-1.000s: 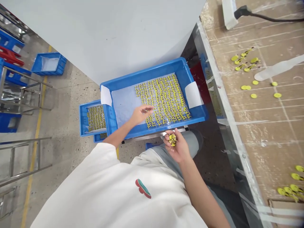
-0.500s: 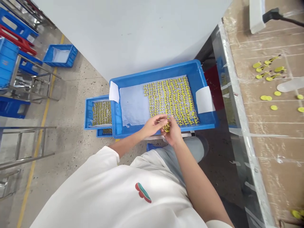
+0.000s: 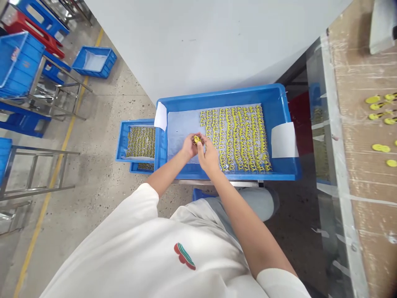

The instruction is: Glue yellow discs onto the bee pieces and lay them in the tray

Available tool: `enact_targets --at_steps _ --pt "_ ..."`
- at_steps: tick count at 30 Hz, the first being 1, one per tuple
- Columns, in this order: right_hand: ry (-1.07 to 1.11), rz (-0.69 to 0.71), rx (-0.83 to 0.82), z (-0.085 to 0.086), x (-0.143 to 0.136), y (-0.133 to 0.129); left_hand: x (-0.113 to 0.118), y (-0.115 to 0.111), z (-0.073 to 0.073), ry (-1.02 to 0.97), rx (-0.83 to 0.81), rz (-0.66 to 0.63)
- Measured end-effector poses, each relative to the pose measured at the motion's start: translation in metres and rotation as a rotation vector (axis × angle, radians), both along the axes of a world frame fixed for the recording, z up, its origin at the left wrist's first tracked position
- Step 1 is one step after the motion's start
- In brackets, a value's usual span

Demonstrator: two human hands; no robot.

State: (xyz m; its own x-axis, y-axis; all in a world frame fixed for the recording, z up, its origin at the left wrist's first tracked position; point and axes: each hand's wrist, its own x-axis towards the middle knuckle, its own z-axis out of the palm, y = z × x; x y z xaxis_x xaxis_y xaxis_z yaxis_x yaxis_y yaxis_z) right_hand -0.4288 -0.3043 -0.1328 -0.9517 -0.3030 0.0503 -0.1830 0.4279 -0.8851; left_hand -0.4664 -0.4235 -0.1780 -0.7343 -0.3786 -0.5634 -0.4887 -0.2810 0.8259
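Note:
Close together over the blue tray (image 3: 231,94), my left hand (image 3: 188,146) and my right hand (image 3: 209,158) cup a small cluster of yellow-and-dark figures (image 3: 197,139). The fingers of both hands are curled round the cluster, and only its top shows between them. Under and to the right of my hands, rows of the same small figures (image 3: 240,132) stand on a white paper liner (image 3: 180,128). The left part of that liner is bare.
A smaller blue tray (image 3: 119,142) of similar pieces sits lower at the left, above another. On the right, a cardboard-covered table (image 3: 350,103) carries yellow discs (image 3: 381,147). Metal stands (image 3: 34,169) and a blue crate (image 3: 108,66) are at the far left.
Both hands have moved forward and left, from the tray's near edge to over the bare liner, carrying the cluster. The camera view has shifted left.

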Motion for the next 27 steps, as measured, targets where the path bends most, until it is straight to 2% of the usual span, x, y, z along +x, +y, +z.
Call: enact_targets --at_steps 3,6,9,13,17,22,27 --pt "0.106 0.046 0.213 -0.003 0.008 0.034 -0.013 -0.022 -0.012 -0.051 -0.056 0.01" --pt "0.081 0.009 0.307 -0.007 0.02 0.071 -0.023 -0.035 -0.025 -0.088 -0.171 0.016" --pt "0.065 -0.026 0.382 -0.01 0.031 0.093 -0.029 -0.042 -0.036 -0.087 -0.325 -0.007" --pt "0.056 -0.048 0.427 -0.016 0.04 0.101 -0.03 -0.044 -0.045 -0.071 -0.522 -0.093" --pt "0.065 -0.04 0.44 -0.021 0.044 0.101 -0.028 -0.043 -0.047 -0.075 -0.685 -0.186" --pt "0.087 -0.051 0.44 -0.026 0.045 0.103 -0.029 -0.045 -0.044 -0.094 -0.828 -0.303" --pt "0.115 -0.122 0.443 -0.035 0.045 0.105 -0.033 -0.066 -0.035 -0.123 -0.921 -0.423"
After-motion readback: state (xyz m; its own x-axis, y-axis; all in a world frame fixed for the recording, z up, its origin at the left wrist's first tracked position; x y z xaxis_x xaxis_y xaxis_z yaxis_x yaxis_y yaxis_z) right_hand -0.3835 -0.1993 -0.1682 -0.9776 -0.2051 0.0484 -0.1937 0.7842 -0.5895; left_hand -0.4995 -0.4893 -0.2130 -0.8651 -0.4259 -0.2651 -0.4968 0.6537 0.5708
